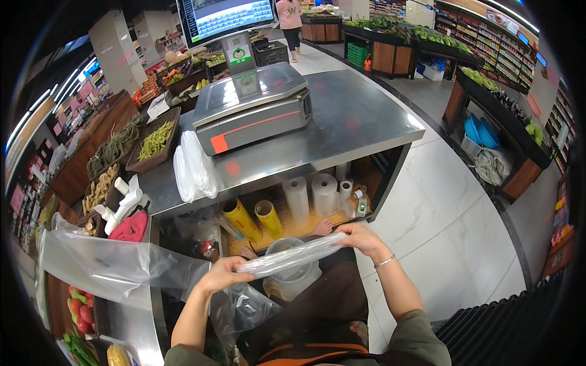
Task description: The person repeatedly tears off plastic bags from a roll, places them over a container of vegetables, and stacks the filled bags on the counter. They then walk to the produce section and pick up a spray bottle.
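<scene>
A folded bundle of clear plastic bags (293, 255) is stretched between my two hands above my lap. My left hand (227, 273) grips its left end, and my right hand (361, 240), with a bangle on the wrist, pinches the right end. Below the bundle stands a white plastic bucket (297, 281). Loose clear plastic film (114, 261) spreads to the left of my left hand. Stacks of folded white plastic bags (194, 167) lie on the steel counter (339, 114), beside a weighing scale (252, 114) with a screen.
Yellow film rolls (269, 218) and clear bag rolls (296, 199) stand on the wooden shelf under the counter. Baskets of green beans (155, 139) and ginger (100, 190) are at the left. A person in pink (289, 23) is beyond the counter. Black ribbed material (499, 320) lies at lower right.
</scene>
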